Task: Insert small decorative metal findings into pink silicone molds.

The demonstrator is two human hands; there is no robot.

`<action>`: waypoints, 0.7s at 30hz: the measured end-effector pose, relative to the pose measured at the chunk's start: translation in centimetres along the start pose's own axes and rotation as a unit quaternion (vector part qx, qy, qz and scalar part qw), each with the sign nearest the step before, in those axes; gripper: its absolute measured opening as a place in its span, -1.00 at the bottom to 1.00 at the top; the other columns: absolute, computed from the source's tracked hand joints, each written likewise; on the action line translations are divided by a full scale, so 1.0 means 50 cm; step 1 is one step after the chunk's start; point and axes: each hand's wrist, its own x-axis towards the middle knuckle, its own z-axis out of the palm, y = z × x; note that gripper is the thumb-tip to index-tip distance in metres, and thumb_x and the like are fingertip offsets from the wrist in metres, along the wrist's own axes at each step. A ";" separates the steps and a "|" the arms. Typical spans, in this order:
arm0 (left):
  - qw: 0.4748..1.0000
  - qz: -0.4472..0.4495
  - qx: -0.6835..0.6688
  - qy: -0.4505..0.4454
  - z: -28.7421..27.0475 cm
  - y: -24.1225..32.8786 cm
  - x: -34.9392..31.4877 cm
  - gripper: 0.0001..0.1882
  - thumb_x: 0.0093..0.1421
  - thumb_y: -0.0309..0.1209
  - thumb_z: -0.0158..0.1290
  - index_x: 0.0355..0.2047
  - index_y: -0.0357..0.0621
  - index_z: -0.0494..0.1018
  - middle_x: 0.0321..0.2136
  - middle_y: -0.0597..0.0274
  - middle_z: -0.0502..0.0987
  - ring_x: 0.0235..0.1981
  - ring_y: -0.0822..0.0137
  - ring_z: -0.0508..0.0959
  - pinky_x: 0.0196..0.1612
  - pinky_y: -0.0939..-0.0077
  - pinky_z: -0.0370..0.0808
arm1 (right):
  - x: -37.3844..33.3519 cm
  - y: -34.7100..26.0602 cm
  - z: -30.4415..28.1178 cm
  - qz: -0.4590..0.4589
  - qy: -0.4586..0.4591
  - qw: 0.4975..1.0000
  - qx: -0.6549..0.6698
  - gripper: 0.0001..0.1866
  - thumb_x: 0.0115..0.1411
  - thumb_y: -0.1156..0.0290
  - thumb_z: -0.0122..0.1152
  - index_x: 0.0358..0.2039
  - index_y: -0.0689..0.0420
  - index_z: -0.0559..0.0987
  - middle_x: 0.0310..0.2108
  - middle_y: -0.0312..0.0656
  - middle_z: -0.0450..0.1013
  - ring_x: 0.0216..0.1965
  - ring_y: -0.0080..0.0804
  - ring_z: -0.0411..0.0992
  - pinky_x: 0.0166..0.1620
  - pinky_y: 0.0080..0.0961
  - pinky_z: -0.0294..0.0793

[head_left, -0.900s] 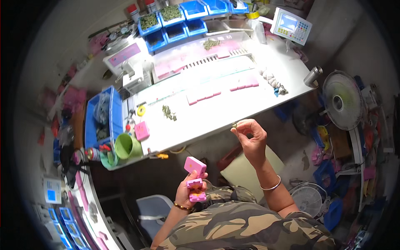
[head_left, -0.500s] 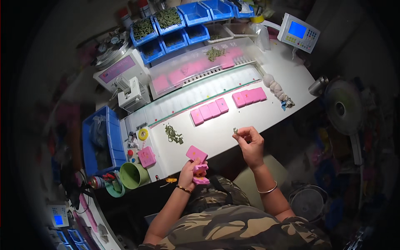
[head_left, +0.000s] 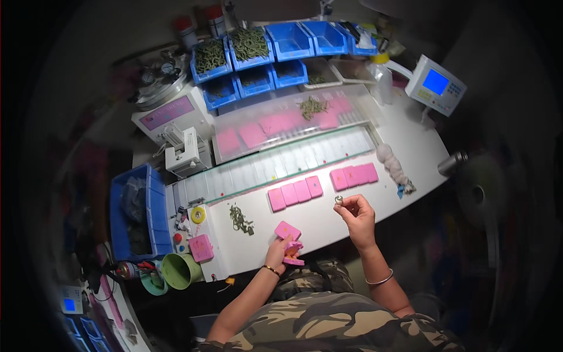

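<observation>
Between the thumb and fingertips of my right hand [head_left: 359,222] is a small greenish ring [head_left: 338,200], held up over the bench's front edge. My left hand [head_left: 280,253] grips a pink rubber mold [head_left: 287,229], its pieces splayed apart between the fingers; orange shows inside the fold. Just beyond both hands, several pink molds [head_left: 295,194] lie in a row on the white bench. A second row of pink molds [head_left: 354,176] sits to its right. Left of my left hand is a loose heap of small green rings [head_left: 240,219].
Blue bins [head_left: 251,46], some with green rings, stand at the back. A clear-lidded case [head_left: 275,126] and glass strip [head_left: 281,170] cross the bench. A green bucket [head_left: 180,271] and blue crate [head_left: 139,211] are at left, a screen unit [head_left: 436,85] at right.
The view has shifted, so the bench sits lower in the picture. Both hands are closer to the pink mold rows. The piece in my right hand now shows its ring shape.
</observation>
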 end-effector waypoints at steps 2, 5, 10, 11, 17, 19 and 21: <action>1.000 0.007 -0.022 0.014 0.016 -0.003 0.021 -0.71 0.29 -0.20 0.05 -0.18 -0.18 0.39 -0.46 0.15 0.54 -0.61 0.32 0.51 -0.61 0.47 0.47 | 0.063 0.005 -0.001 0.015 -0.029 0.999 0.038 -0.86 0.10 0.58 0.33 -0.38 0.16 0.50 -0.42 -0.32 0.54 -0.41 -0.68 0.47 -0.30 -0.70 0.47; 0.994 -0.028 -0.092 0.056 0.026 -0.030 0.059 -0.70 0.29 -0.19 0.04 -0.19 -0.19 0.40 -0.46 0.13 0.54 -0.61 0.30 0.51 -0.60 0.45 0.46 | 0.164 0.005 -0.014 0.012 -0.077 0.997 0.026 -0.84 0.10 0.62 0.31 -0.37 0.17 0.49 -0.40 -0.31 0.52 -0.39 -0.68 0.45 -0.28 -0.71 0.46; 0.966 -0.021 -0.225 0.125 0.074 -0.051 0.095 -0.73 0.30 -0.19 0.02 -0.21 -0.16 0.42 -0.47 0.13 0.55 -0.61 0.28 0.50 -0.56 0.41 0.48 | 0.339 -0.044 -0.044 -0.037 -0.127 0.991 0.033 -0.84 0.11 0.65 0.29 -0.35 0.19 0.48 -0.35 -0.28 0.53 -0.35 -0.66 0.48 -0.25 -0.71 0.48; 0.960 -0.021 -0.236 0.146 0.097 -0.050 0.096 -0.74 0.31 -0.21 0.01 -0.22 -0.16 0.43 -0.48 0.15 0.54 -0.61 0.28 0.49 -0.55 0.40 0.49 | 0.367 -0.049 -0.052 -0.060 -0.123 0.990 0.030 -0.87 0.10 0.61 0.31 -0.37 0.20 0.51 -0.39 -0.27 0.55 -0.36 -0.63 0.50 -0.26 -0.64 0.51; 0.954 -0.045 -0.259 0.146 0.161 -0.055 0.094 -0.78 0.30 -0.25 0.02 -0.23 -0.15 0.46 -0.39 0.12 0.58 -0.61 0.31 0.50 -0.56 0.46 0.48 | 0.470 -0.073 -0.051 -0.117 -0.153 0.978 0.082 -0.86 0.10 0.65 0.29 -0.37 0.19 0.51 -0.35 -0.27 0.55 -0.33 -0.61 0.50 -0.22 -0.63 0.51; 0.970 -0.036 -0.204 0.130 0.188 -0.036 0.070 -0.78 0.29 -0.27 0.03 -0.19 -0.16 0.45 -0.36 0.11 0.59 -0.59 0.34 0.52 -0.56 0.48 0.47 | 0.476 -0.082 -0.040 -0.137 -0.165 0.972 0.098 -0.86 0.09 0.66 0.29 -0.37 0.19 0.53 -0.34 -0.26 0.55 -0.32 -0.61 0.49 -0.22 -0.63 0.51; 0.982 -0.031 -0.146 0.112 0.229 0.007 0.043 -0.77 0.29 -0.29 0.03 -0.15 -0.17 0.44 -0.32 0.10 0.60 -0.58 0.36 0.53 -0.57 0.51 0.46 | 0.473 -0.090 -0.035 -0.161 -0.179 0.967 0.085 -0.86 0.09 0.66 0.30 -0.37 0.19 0.53 -0.35 -0.26 0.55 -0.33 -0.61 0.49 -0.22 -0.63 0.51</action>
